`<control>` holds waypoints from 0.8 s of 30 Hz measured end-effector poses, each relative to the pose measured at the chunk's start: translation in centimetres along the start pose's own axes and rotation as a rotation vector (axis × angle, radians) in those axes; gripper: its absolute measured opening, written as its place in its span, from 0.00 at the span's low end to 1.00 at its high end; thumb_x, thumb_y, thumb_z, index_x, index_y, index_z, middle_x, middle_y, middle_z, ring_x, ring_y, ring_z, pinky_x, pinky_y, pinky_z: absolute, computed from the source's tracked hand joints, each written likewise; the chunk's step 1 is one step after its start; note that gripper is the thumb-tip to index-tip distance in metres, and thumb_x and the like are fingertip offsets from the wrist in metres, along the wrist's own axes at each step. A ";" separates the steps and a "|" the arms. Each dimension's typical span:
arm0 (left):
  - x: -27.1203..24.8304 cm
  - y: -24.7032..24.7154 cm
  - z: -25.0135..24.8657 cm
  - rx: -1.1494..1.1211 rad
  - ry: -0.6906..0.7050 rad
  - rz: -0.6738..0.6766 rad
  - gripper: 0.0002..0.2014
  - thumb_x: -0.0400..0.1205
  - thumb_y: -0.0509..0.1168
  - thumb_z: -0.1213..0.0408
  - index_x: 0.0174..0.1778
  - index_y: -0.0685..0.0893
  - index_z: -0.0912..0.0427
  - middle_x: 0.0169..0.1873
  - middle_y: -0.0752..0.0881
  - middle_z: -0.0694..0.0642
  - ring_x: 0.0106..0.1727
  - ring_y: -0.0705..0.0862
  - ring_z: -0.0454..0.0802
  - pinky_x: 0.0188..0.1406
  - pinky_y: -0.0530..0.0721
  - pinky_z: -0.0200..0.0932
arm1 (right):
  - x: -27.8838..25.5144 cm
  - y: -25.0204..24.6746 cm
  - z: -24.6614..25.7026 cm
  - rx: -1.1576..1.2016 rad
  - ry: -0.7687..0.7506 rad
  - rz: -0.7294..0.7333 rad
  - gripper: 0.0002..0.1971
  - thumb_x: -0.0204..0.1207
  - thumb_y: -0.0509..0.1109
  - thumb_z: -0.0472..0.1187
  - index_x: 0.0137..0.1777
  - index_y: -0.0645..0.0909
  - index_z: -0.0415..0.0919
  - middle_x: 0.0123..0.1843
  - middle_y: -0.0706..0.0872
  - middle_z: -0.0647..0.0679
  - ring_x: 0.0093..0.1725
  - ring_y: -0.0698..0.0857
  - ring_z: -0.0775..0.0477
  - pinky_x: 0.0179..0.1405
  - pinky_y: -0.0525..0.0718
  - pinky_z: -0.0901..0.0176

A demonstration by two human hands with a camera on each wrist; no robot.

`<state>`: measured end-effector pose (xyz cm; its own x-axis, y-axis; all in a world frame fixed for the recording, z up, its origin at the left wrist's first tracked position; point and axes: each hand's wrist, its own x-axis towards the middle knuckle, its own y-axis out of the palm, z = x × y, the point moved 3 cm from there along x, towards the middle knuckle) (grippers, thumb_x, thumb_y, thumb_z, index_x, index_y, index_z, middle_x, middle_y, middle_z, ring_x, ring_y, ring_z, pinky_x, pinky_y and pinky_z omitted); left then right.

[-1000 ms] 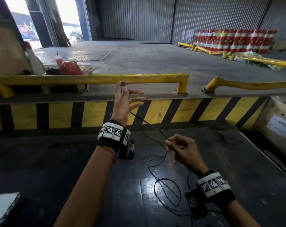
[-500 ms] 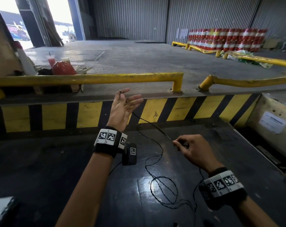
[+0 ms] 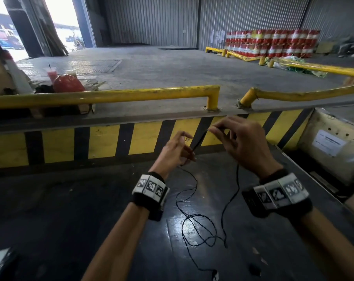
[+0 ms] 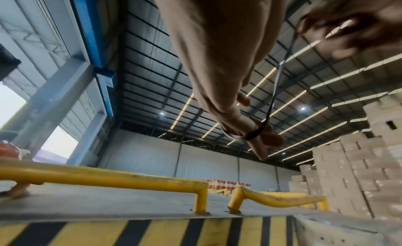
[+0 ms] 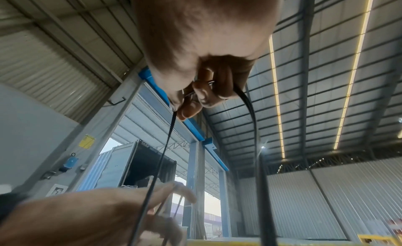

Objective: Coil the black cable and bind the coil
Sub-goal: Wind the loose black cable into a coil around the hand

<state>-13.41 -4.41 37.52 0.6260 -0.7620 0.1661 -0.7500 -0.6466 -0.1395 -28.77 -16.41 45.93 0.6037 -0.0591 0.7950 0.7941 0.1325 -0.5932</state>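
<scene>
A thin black cable [image 3: 238, 179] hangs from both raised hands, and its slack lies in loose loops on the dark glossy floor [image 3: 91, 209]. My left hand [image 3: 185, 145] has the cable looped round a finger, with the thumb against it; the left wrist view shows this loop [image 4: 273, 98] at the left hand [image 4: 259, 139]. Close to the right of it, my right hand [image 3: 212, 130] pinches the cable [image 5: 165, 146] between thumb and fingers [image 5: 189, 110]. A short taut strand joins the two hands. The cable's far end trails to the bottom edge of the head view.
A yellow-and-black striped kerb [image 3: 143, 138] with yellow guard rails [image 3: 111, 94] runs across just beyond the hands. A pale box [image 3: 330, 142] stands at the right. A red bag and drink cups [image 3: 67, 83] sit far left, red drums [image 3: 269, 43] far back.
My right hand rose from near the floor up to my left hand, drawing cable with it. The left hand came down and to the right, so both hands are close together.
</scene>
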 end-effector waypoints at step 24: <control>-1.1 1.0 -3.2 -0.583 0.117 0.082 0.16 0.93 0.45 0.59 0.72 0.72 0.56 0.52 0.84 0.69 0.57 0.87 0.68 0.65 0.83 0.70 | -13.2 11.3 0.9 0.999 0.703 0.620 0.23 0.86 0.59 0.54 0.43 0.89 0.41 0.25 0.82 0.50 0.21 0.72 0.52 0.20 0.66 0.64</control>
<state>-15.53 -4.05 40.31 0.5583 -0.7778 0.2888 -0.8091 -0.4333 0.3970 -27.88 -13.26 28.82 0.9842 -0.1750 0.0260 0.1760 0.9538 -0.2435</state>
